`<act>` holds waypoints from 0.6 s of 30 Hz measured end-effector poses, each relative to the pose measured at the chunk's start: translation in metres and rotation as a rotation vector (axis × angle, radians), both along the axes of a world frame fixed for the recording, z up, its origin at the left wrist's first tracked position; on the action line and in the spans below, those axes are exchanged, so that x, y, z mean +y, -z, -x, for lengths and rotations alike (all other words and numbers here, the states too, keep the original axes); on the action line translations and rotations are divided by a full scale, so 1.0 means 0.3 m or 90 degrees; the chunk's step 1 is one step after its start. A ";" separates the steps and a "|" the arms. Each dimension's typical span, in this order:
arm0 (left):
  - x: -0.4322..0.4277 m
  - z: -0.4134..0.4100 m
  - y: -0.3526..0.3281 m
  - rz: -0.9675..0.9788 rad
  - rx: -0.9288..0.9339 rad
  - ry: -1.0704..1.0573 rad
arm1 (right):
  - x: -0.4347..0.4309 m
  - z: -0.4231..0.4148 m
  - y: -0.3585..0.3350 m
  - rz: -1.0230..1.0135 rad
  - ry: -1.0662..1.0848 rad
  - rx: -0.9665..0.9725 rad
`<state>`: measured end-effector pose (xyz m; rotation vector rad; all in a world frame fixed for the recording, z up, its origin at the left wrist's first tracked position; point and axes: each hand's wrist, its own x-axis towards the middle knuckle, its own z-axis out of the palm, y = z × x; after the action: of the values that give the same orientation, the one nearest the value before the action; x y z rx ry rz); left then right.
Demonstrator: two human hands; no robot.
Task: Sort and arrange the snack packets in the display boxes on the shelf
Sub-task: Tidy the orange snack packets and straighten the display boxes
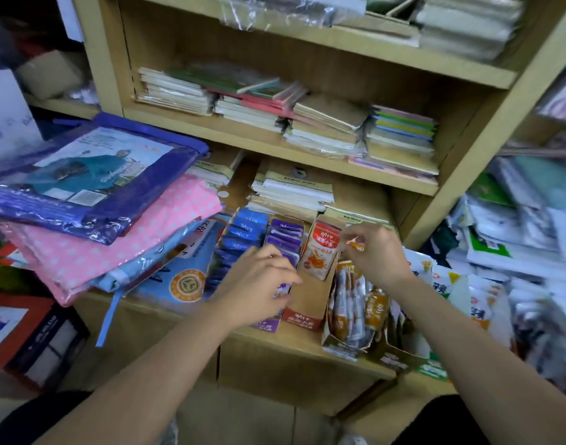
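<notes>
Shelf: light wood-look board, matt, smooth. Blue packets, purple packets, red packet and orange packets, lower centre: glossy plastic film, glare is seen. Box holding the red packet: cardboard, plain brown matt inside, printed outside. Notebooks, mid-frame: paper, matt covers. Bag, left: shiny purple plastic. Cloth below it: pink, dotted, sealed in clear glossy film.

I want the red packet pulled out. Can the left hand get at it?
Probably yes: the left hand is at the purple packets beside the red packet, whose front is uncovered; the right hand pinches an orange packet beyond it.
</notes>
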<state>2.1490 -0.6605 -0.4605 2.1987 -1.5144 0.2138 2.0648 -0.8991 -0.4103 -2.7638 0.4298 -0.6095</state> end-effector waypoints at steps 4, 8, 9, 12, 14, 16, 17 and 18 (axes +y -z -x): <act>-0.083 0.038 0.056 -0.167 -0.117 0.045 | -0.051 -0.074 0.036 0.054 0.021 0.101; -0.089 0.056 0.100 -0.203 -0.151 0.047 | -0.063 -0.103 0.067 0.107 0.012 0.132; -0.088 0.058 0.107 -0.192 -0.144 0.051 | -0.064 -0.108 0.071 0.122 0.013 0.122; -0.079 0.061 0.127 -0.167 -0.117 0.073 | -0.058 -0.126 0.069 0.160 0.023 0.094; -0.066 0.064 0.134 -0.143 -0.097 0.093 | -0.047 -0.142 0.063 0.174 0.026 0.110; -0.058 0.066 0.134 -0.127 -0.085 0.105 | -0.033 -0.156 0.056 0.163 0.023 0.115; -0.056 0.066 0.134 -0.122 -0.082 0.109 | -0.026 -0.160 0.056 0.153 0.022 0.116; -0.054 0.065 0.135 -0.116 -0.081 0.111 | -0.020 -0.163 0.056 0.146 0.020 0.122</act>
<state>2.1294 -0.6766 -0.5010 2.2102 -1.8508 0.1677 2.1136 -0.9051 -0.4271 -3.0542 0.4725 -0.4263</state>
